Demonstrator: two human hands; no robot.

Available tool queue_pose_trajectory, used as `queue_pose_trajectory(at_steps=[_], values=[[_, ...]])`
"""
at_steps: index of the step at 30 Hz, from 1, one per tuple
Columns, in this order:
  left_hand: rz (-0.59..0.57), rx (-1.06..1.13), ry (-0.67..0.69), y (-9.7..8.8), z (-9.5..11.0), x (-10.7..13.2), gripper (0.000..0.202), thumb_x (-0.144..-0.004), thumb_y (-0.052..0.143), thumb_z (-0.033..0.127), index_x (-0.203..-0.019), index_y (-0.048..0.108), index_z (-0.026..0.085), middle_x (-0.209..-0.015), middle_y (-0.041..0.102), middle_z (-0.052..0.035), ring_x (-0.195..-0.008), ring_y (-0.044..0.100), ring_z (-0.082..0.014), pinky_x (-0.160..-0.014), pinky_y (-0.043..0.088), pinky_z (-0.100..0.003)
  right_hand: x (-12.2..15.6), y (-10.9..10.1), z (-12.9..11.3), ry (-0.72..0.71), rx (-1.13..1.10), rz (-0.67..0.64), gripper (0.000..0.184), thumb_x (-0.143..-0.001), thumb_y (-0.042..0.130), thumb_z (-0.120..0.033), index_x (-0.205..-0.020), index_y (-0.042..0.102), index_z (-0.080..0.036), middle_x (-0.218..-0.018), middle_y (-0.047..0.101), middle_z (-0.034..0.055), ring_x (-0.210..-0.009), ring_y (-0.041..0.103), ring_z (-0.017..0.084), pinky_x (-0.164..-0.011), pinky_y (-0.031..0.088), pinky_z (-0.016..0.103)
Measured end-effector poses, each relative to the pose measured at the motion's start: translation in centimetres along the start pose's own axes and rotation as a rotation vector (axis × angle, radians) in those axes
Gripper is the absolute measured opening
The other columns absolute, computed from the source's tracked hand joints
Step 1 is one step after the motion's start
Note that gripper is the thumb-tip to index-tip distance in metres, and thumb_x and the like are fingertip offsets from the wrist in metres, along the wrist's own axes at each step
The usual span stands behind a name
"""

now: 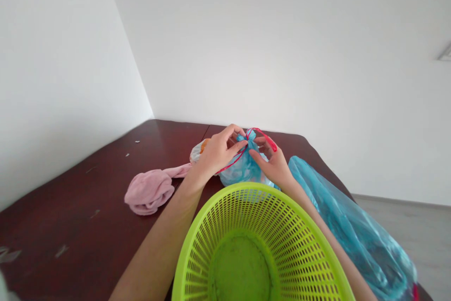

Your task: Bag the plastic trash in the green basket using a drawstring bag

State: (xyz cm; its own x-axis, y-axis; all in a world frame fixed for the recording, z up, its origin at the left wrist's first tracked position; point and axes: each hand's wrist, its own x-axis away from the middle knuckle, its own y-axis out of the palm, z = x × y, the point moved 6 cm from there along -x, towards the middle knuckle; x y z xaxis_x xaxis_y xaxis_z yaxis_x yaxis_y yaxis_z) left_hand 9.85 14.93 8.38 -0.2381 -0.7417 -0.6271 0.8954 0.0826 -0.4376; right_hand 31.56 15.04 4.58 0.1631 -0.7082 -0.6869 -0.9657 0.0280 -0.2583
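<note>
My left hand (218, 150) and my right hand (271, 161) meet at the gathered neck of a light blue plastic bag (239, 172). A thin red drawstring (262, 135) loops around that neck, and the fingers of both hands pinch it. Behind my left hand is a whitish plastic bag (196, 153) with something orange (205, 145) showing, partly hidden by the hand. A crumpled pink cloth (150, 192) lies to the left of my left forearm, apart from it.
A lime-green perforated plastic basket (211, 263) sits in front, between my forearms. A large blue plastic sheet or bag (348, 230) hangs over the dark red tabletop's (88, 197) right edge. Small pale scraps dot the table. White walls stand behind.
</note>
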Motion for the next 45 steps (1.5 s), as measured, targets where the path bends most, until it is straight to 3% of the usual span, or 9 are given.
queue_pose_trajectory(at_steps=[6,10,13,17,21,27,36,40,45], values=[[-0.093,-0.050,0.064,0.2,0.5,-0.2,0.015,-0.119,0.074,0.041,-0.126,0.082,0.029,-0.098,0.085,0.0016,-0.076,0.078,-0.0172,-0.073,0.057,-0.030,0.2,0.3,1.0,-0.016,0.090,0.043,0.038,-0.103,0.078,-0.028,-0.140,0.082,-0.030,-0.127,0.088,0.0069,-0.110,0.082,0.027,-0.097,0.067,0.045],[0.014,-0.105,0.076,-0.7,0.4,-0.4,0.014,-0.118,0.072,0.032,-0.124,0.084,0.028,-0.118,0.091,-0.0023,-0.091,0.080,-0.0197,-0.082,0.059,-0.031,-0.1,-0.1,0.6,-0.013,0.117,-0.028,0.040,-0.096,0.071,-0.019,-0.130,0.088,-0.029,-0.125,0.091,0.0058,-0.112,0.084,0.028,-0.101,0.068,0.045],[0.090,-0.101,0.050,-1.3,0.4,-0.5,0.016,-0.117,0.069,0.026,-0.124,0.085,0.026,-0.116,0.091,-0.0022,-0.086,0.077,-0.0177,-0.081,0.058,-0.030,-0.2,-0.3,0.1,-0.041,0.115,-0.069,0.042,-0.092,0.066,-0.015,-0.124,0.089,-0.027,-0.127,0.091,0.0062,-0.116,0.084,0.028,-0.105,0.067,0.045],[0.087,-0.095,0.029,-1.3,0.3,-0.5,0.018,-0.118,0.069,0.028,-0.123,0.085,0.026,-0.107,0.089,-0.0005,-0.080,0.074,-0.0167,-0.076,0.056,-0.029,0.0,-0.4,-0.4,-0.024,0.122,-0.020,0.036,-0.098,0.074,-0.025,-0.132,0.086,-0.028,-0.125,0.090,0.0073,-0.105,0.081,0.027,-0.095,0.067,0.044],[0.016,-0.004,0.046,-0.4,0.5,-0.5,0.020,-0.116,0.067,0.022,-0.122,0.087,0.026,-0.124,0.091,-0.0062,-0.101,0.082,-0.0206,-0.090,0.066,-0.034,0.0,-0.2,-0.6,0.055,0.052,0.061,0.038,-0.102,0.089,-0.047,-0.135,0.082,-0.029,-0.123,0.087,0.0068,-0.102,0.077,0.026,-0.092,0.064,0.043],[-0.110,0.079,0.042,0.8,1.6,0.0,0.018,-0.108,0.086,0.031,-0.126,0.086,0.028,-0.132,0.088,-0.0067,-0.101,0.081,-0.0207,-0.087,0.067,-0.034,-0.4,-0.4,-2.0,0.053,0.016,0.080,0.021,-0.106,0.082,-0.045,-0.095,0.083,-0.027,-0.086,0.077,0.0010,-0.076,0.062,0.020,-0.074,0.050,0.038],[0.149,-0.052,0.019,-2.7,2.3,-0.1,0.006,-0.107,0.084,0.024,-0.112,0.085,0.027,-0.121,0.081,-0.0056,-0.098,0.076,-0.0200,-0.081,0.062,-0.030,-0.1,-1.6,-2.9,0.193,-0.085,0.140,0.028,-0.099,0.079,-0.046,-0.081,0.075,-0.025,-0.075,0.063,-0.0006,-0.073,0.052,0.019,-0.067,0.042,0.034],[0.386,0.192,-0.124,-4.5,0.8,0.0,0.005,-0.106,0.080,0.025,-0.111,0.078,0.026,-0.113,0.078,-0.0037,-0.084,0.071,-0.0159,-0.070,0.057,-0.025,0.5,-2.9,-1.2,0.333,-0.151,0.323,0.021,-0.095,0.079,-0.045,-0.086,0.076,-0.027,-0.079,0.066,-0.0003,-0.074,0.053,0.020,-0.068,0.044,0.034],[0.576,0.678,-0.303,-4.6,-0.9,-0.1,0.011,-0.103,0.082,0.026,-0.104,0.071,0.026,-0.093,0.074,0.0021,-0.075,0.068,-0.0132,-0.064,0.054,-0.021,1.2,-4.1,0.3,0.382,-0.198,0.512,0.027,-0.089,0.085,-0.050,-0.088,0.071,-0.027,-0.082,0.062,-0.0024,-0.078,0.053,0.020,-0.072,0.045,0.034]])
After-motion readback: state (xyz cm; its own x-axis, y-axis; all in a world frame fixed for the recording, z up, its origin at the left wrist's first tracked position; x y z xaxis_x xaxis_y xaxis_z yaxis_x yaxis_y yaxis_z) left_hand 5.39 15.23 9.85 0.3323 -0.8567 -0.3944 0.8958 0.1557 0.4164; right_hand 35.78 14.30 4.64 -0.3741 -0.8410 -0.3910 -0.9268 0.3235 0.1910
